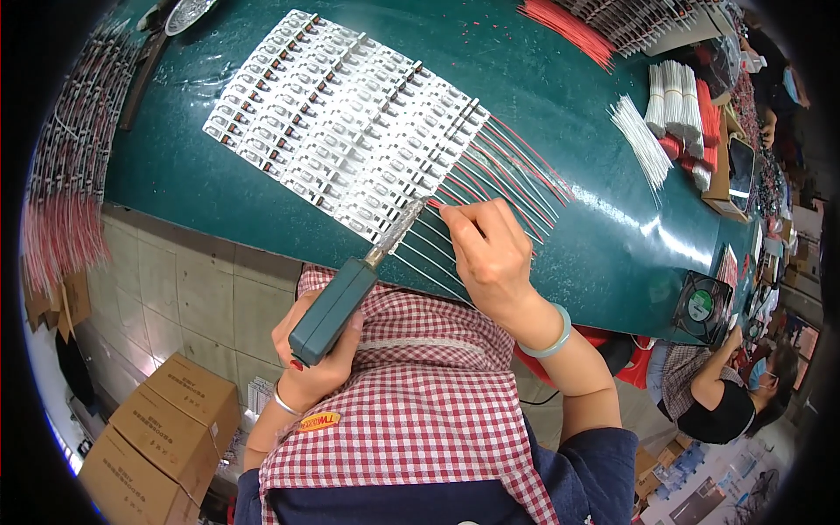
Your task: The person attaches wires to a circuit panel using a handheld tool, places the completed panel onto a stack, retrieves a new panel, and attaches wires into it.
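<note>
My left hand [325, 376] is wrapped round the green handle of a soldering gun [335, 306]. Its metal tip reaches up to the near right edge of a white panel of small circuit boards [337, 127], which lies flat on the green table. Close to that tip, my right hand [492, 262] pinches a thin red wire [435, 203] between thumb and fingertips. Red and white wires [512, 171] fan out from the panel's right edge, some passing under my right hand. Whether the red wire touches the panel I cannot tell.
Loose white wires [639, 140] and bundled wires [674, 101] lie at the right, red wires [569, 31] at the back. A small black fan [703, 304] stands near the right edge. Wired boards hang at far left. Cardboard boxes [157, 437] sit lower left; another person [717, 389] works at right.
</note>
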Demonstrator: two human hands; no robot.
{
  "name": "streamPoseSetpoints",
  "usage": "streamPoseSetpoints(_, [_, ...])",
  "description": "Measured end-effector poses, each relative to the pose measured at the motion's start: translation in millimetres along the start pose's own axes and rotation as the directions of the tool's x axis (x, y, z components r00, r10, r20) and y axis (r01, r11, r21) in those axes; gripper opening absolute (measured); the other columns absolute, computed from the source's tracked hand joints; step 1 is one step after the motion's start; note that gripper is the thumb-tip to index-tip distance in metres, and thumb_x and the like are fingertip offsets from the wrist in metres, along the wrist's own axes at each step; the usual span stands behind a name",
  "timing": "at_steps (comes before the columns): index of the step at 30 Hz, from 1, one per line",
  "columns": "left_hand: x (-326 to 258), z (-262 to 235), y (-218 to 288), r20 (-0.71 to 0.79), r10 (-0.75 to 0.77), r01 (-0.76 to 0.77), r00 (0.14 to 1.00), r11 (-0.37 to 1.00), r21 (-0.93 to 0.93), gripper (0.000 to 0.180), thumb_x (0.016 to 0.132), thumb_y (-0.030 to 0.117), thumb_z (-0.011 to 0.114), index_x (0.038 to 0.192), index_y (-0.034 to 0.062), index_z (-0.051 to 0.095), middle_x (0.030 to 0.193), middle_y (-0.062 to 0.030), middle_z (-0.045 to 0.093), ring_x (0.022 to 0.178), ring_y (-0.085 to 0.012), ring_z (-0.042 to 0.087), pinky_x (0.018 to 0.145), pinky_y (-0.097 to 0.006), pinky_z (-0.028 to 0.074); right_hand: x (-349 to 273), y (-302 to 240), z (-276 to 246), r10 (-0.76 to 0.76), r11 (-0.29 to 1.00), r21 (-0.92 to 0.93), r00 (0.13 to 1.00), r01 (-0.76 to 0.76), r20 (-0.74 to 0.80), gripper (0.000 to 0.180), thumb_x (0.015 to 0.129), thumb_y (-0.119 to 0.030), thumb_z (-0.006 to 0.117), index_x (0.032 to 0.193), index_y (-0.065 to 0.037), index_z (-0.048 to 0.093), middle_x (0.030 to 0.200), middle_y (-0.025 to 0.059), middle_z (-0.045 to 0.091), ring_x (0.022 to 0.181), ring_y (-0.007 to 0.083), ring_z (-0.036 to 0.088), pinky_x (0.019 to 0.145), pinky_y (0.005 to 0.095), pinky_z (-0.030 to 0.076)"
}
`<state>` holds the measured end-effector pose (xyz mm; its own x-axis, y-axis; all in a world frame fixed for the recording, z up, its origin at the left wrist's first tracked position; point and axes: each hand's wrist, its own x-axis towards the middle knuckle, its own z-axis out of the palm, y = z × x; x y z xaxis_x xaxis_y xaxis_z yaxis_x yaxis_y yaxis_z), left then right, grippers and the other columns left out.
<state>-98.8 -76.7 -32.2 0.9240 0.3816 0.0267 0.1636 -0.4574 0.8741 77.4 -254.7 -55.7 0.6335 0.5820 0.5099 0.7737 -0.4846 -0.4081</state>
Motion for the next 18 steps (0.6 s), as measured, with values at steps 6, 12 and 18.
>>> streamPoseSetpoints(6, [-1.5,-0.1,-3.5,-0.023,0.054,-0.053,0.998,0.998,0.043,0.020,0.074,0.001,0.077,0.091,-0.0045,0.069,0.087,-0.0147,0.067,0.069,-0.0247,0.068,0.061,-0.030,0.053,0.5,0.5,0.8,0.006,1.000,0.003,1.000,-0.006,0.000,0.025,0.070,0.007,0.073,0.093,-0.003,0.070,0.078,0.0055,0.060,0.069,0.0203,0.058,0.056,0.0313,0.048])
streamPoseSetpoints(12, [-3.7,-0.6,-4.7,-0.036,0.044,-0.043,0.998,0.998,0.038,0.020,0.074,0.001,0.077,0.091,-0.0044,0.070,0.087,-0.0150,0.068,0.068,-0.0248,0.068,0.060,-0.030,0.053,0.0,-0.2,0.2,0.016,1.000,0.003,1.000,-0.016,0.006,0.026,0.070,0.008,0.073,0.094,-0.003,0.069,0.078,0.0060,0.060,0.069,0.0209,0.058,0.056,0.0317,0.048])
streamPoseSetpoints(18, [3.1,0.7,0.9,-0.021,0.089,-0.088,0.996,0.994,0.066,0.020,0.073,0.000,0.077,0.091,-0.0044,0.070,0.087,-0.0151,0.068,0.067,-0.0246,0.068,0.060,-0.030,0.053,0.5,-1.2,-0.2,0.020,1.000,-0.003,1.000,-0.020,0.003,0.027,0.070,0.008,0.073,0.094,-0.003,0.069,0.077,0.0058,0.059,0.068,0.0208,0.058,0.055,0.0319,0.047])
